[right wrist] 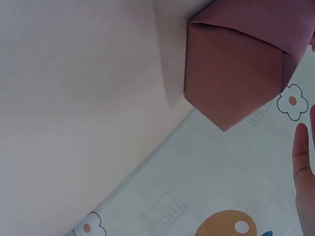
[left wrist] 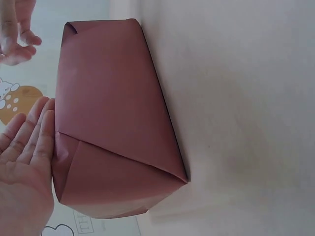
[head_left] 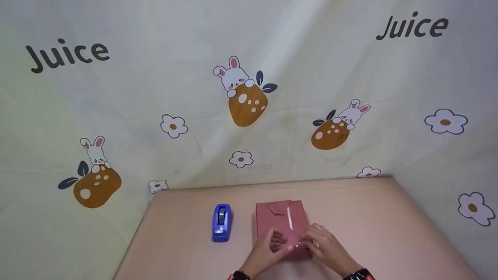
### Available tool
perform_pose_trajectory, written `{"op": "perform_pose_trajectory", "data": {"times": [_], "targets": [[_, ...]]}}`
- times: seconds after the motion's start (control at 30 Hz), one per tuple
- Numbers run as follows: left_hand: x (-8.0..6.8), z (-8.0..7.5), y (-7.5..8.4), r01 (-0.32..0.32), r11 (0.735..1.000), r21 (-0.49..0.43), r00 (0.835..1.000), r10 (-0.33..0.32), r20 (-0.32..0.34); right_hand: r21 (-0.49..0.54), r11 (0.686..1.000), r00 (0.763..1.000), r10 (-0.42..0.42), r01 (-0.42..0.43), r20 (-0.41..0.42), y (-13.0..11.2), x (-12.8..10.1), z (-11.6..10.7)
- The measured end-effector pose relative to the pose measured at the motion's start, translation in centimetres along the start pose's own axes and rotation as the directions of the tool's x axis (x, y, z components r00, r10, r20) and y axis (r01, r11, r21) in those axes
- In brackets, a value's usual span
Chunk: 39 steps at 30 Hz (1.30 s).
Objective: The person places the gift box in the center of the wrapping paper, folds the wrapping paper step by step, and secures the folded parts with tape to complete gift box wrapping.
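Note:
A package wrapped in dull red paper point(head_left: 272, 214) lies before me, with a folded flap on top and diagonal folds on its end. My left hand point(head_left: 268, 247) is at its near left part, thumb reaching toward a small shiny piece of clear tape point(head_left: 298, 244). In the left wrist view, the left hand's point(left wrist: 27, 157) fingers lie fairly straight along the package's edge. My right hand point(head_left: 325, 247) pinches at the clear tape over the package's near right part. Part of the right hand point(right wrist: 305, 167) shows at the edge of the right wrist view.
A blue tape dispenser point(head_left: 221, 223) stands on the table point(head_left: 175, 229), left of the package. A pale printed cloth point(head_left: 186, 89) with rabbits, fruit and flowers hangs behind and at both sides. A narrow white strip point(head_left: 290, 218) runs along the package's top.

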<state>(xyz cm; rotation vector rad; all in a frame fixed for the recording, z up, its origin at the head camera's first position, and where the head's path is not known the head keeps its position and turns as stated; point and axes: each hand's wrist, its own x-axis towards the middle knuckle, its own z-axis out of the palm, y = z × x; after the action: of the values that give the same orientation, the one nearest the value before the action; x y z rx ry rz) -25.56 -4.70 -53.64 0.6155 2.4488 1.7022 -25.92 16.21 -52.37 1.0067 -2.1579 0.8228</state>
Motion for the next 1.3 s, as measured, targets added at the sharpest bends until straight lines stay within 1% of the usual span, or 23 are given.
{"op": "perform_pose_trajectory", "data": {"times": [0.1,0.2,0.27,0.3,0.37,0.4,0.47,0.5,0.57,0.6,0.63,0.7,0.73,0.8,0.83,0.87,0.93,0.97,1.03,1.1,1.13,1.2,1.3], "targets": [[-0.2,-0.1,0.0,-0.027,1.0,-0.003,1.0,0.027,0.008,0.066,0.998,1.0,0.024,-0.024,-0.009,-0.2,0.0,0.0],[-0.2,-0.1,0.1,-0.056,0.998,0.015,0.998,0.055,0.018,0.149,0.987,0.998,0.065,-0.065,0.004,-0.2,0.0,0.2],[-0.3,-0.2,0.2,-0.068,0.997,0.045,0.998,0.067,0.023,0.198,0.973,0.993,0.116,-0.121,0.037,-0.1,0.0,0.4],[-0.3,-0.3,0.2,-0.072,0.995,0.065,0.997,0.071,0.02,0.21,0.964,0.986,0.155,-0.163,0.055,0.0,0.0,0.4],[-0.3,-0.3,0.2,-0.09,0.988,0.129,0.996,0.089,0.011,0.198,0.941,0.961,0.262,-0.275,0.094,0.2,0.0,0.4],[-0.4,-0.3,0.3,-0.105,0.98,0.169,0.994,0.106,0.004,0.192,0.922,0.94,0.318,-0.337,0.122,0.3,0.1,0.3],[-0.6,-0.2,0.4,-0.132,0.956,0.261,0.99,0.138,-0.003,0.183,0.878,0.894,0.416,-0.442,0.167,0.4,0.3,0.1],[-0.7,-0.1,0.5,-0.152,0.937,0.315,0.987,0.16,0.0,0.188,0.855,0.872,0.453,-0.484,0.186,0.5,0.5,0.0],[-1.0,0.3,0.6,-0.19,0.882,0.432,0.98,0.199,0.024,0.232,0.802,0.832,0.503,-0.55,0.234,0.5,0.8,-0.1],[-1.2,0.5,0.7,-0.204,0.847,0.491,0.977,0.211,0.042,0.266,0.773,0.815,0.518,-0.576,0.258,0.5,1.0,0.0],[-1.3,0.7,0.8,-0.218,0.807,0.549,0.974,0.22,0.063,0.297,0.749,0.804,0.526,-0.593,0.277,0.5,1.2,0.0],[-1.7,1.4,1.0,-0.237,0.708,0.665,0.968,0.232,0.098,0.348,0.696,0.778,0.539,-0.628,0.323,0.4,1.6,0.3],[-1.8,1.7,1.0,-0.246,0.648,0.721,0.964,0.242,0.112,0.36,0.674,0.763,0.545,-0.645,0.347,0.3,1.8,0.5],[-2.1,2.3,0.9,-0.261,0.539,0.801,0.954,0.271,0.128,0.364,0.642,0.736,0.552,-0.675,0.392,0.3,2.3,0.9],[-2.2,2.6,0.8,-0.267,0.482,0.835,0.946,0.297,0.13,0.356,0.635,0.726,0.556,-0.685,0.406,0.2,2.5,1.1],[-2.3,2.8,0.7,-0.265,0.436,0.86,0.94,0.315,0.13,0.343,0.631,0.715,0.561,-0.696,0.418,0.2,2.7,1.3],[-2.3,3.1,0.6,-0.27,0.354,0.896,0.92,0.369,0.131,0.302,0.644,0.703,0.564,-0.703,0.432,0.2,3.1,1.7],[-2.4,3.2,0.6,-0.266,0.326,0.907,0.914,0.384,0.13,0.282,0.653,0.699,0.563,-0.703,0.44,0.2,3.4,1.9],[-2.4,3.3,0.7,-0.254,0.279,0.926,0.913,0.384,0.135,0.233,0.686,0.701,0.55,-0.689,0.454,0.2,3.8,2.1],[-2.3,3.4,0.8,-0.247,0.26,0.934,0.915,0.38,0.136,0.191,0.715,0.701,0.532,-0.672,0.476,0.3,4.2,2.3],[-2.4,3.4,0.8,-0.24,0.263,0.935,0.917,0.376,0.13,0.179,0.721,0.696,0.525,-0.67,0.49,0.3,4.4,2.3],[-2.4,3.6,1.0,-0.226,0.291,0.93,0.925,0.364,0.111,0.155,0.732,0.689,0.518,-0.664,0.506,0.2,4.8,2.4],[-2.6,3.7,1.2,-0.202,0.357,0.912,0.939,0.335,0.077,0.122,0.727,0.671,0.536,-0.675,0.512,0.0,5.2,2.6]]}}
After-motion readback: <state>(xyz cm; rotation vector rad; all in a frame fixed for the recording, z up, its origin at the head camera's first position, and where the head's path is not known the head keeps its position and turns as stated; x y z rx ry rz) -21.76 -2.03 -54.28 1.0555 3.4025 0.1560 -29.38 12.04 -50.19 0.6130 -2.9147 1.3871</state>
